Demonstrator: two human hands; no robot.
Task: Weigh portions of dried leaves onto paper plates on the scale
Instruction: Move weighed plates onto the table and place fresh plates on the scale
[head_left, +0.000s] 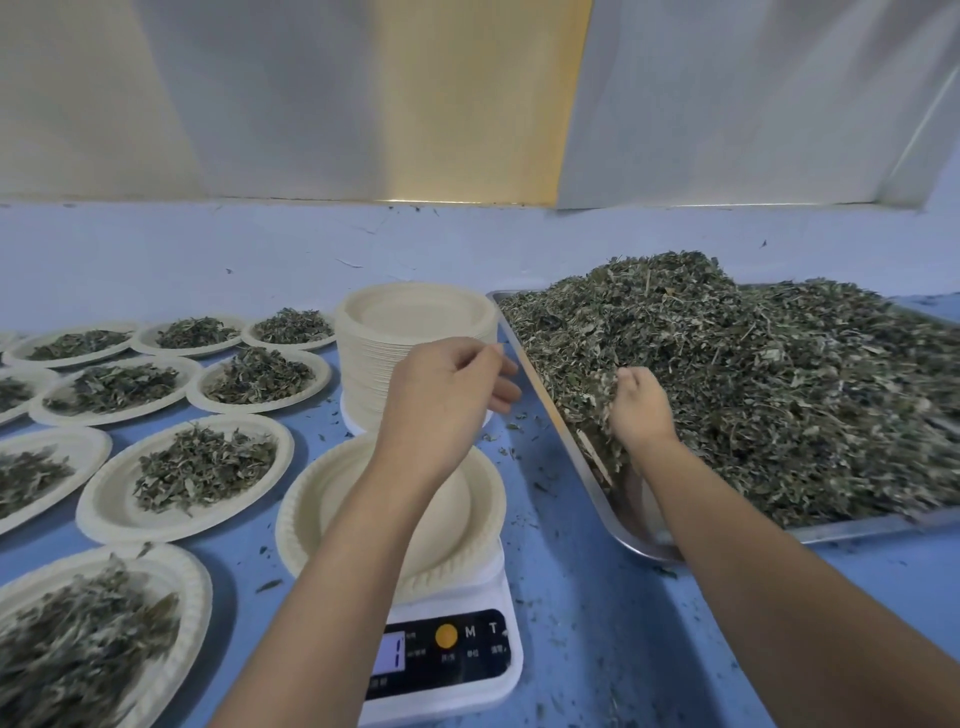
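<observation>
Closest in, a white scale (441, 660) sits at the near edge of the blue table (597, 623), its black panel facing the person. An unfilled paper plate (306, 499) rests on it and overhangs the platform on all visible sides. The left forearm (332, 571) crosses above this plate.

The left hand (447, 384) hovers in front of a tall stack of paper plates (415, 332) that stands just behind the scale. Its fingers are loosely curled and nothing shows in them. The right hand (641, 405) is well apart from it, sunk into the near-left slope of the dried leaves (779, 389), fingers curled around a clump. These leaves are heaped in a metal tray (550, 415) on the right. The tray's left rim runs diagonally from beside the stack toward the person, and the right forearm (753, 571) passes over its near corner.

Between the scale and that rim lies a narrow wedge of table, widening toward the camera and dotted with leaf crumbs. On the left, filled plates (104, 499) lie in rows with rims touching or nearly so. The nearest (192, 582) is just beside the scale's plate. Behind plates and tray, a broad band of blue table runs back to the pale wall (311, 104), with only stray bits on it.
</observation>
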